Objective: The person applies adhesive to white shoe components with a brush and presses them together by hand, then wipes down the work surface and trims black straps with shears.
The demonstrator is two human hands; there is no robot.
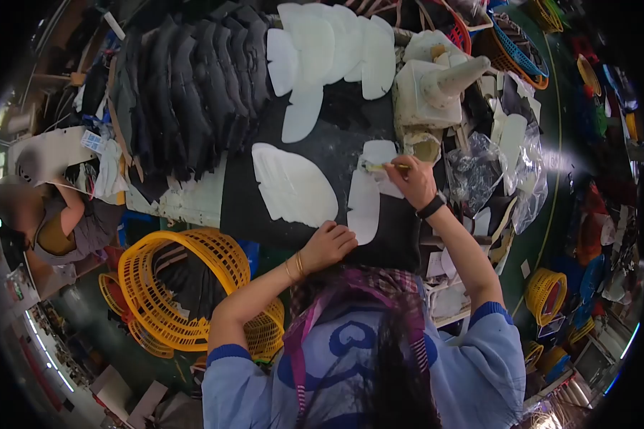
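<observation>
The right hand [411, 180], forearm angled forward, has its grip pinched on a thin yellow tool [376, 168] over the slim white piece [364, 211]. The left hand [327, 245] lies palm-down beside the broad white piece [293, 184], its grip unclear.

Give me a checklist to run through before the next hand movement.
1. Right hand gripping the slim yellow tool: ok.
2. Left hand clear of the tool's tip: ok, down by the near ends of the white pieces.
3. Large white piece apart from the narrow white piece: ok, dark mat shows between.
4. Narrow white piece apart from the short white piece: not ok, no gap shows.
5. Tool's tip touching a piece: cannot tell.
</observation>
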